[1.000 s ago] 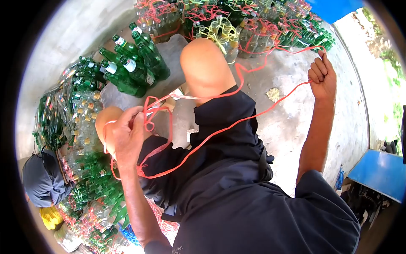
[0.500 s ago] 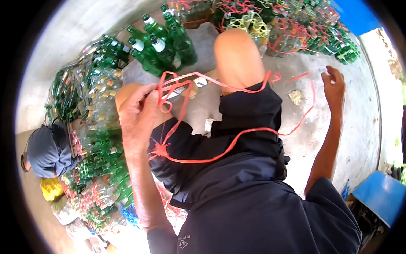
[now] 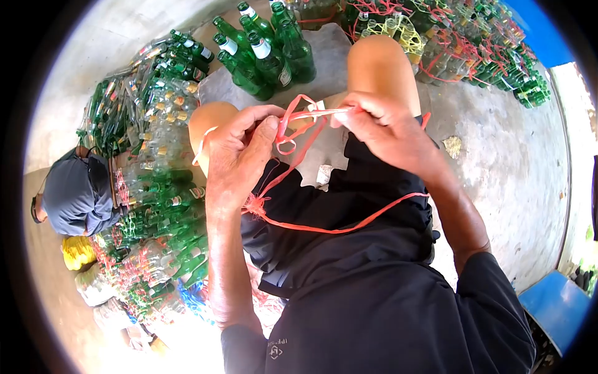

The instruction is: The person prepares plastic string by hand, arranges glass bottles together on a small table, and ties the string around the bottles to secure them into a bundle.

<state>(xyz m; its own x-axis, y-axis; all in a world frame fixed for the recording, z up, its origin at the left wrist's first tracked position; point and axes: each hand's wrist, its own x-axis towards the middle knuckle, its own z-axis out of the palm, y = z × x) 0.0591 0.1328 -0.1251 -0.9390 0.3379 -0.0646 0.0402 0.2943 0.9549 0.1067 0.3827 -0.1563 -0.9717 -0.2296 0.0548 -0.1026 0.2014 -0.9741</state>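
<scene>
The lap (image 3: 374, 177) is carrying a frayed red knot (image 3: 254, 204) on its left side, and from it one strand of ribbon (image 3: 321, 113) is curving loosely across to the right. Above the lap, the left hand (image 3: 240, 149) is pinching the ribbon between thumb and forefinger, with no gap showing at the tips. The right hand (image 3: 386, 128) is gripping it too, thumb pressing against closed fingers. Between them the ribbon is running nearly straight, its long axis lying crosswise to the lap and pointing from one set of fingertips to the other. Small loops (image 3: 287, 147) are hanging just beside the left fingertips, so the left hand is sitting nearer both to them and to the knot. Just beyond the lap, a grey slab (image 3: 218, 87) is supporting upright green bottles (image 3: 268, 59). Left of the lap, more bottles (image 3: 177, 199) are lying massed together, and past them another person (image 3: 78, 193) is bending over. Farther off, beyond the lap to the right, bundles (image 3: 455, 53) of bottles are standing under red and yellow ties.
</scene>
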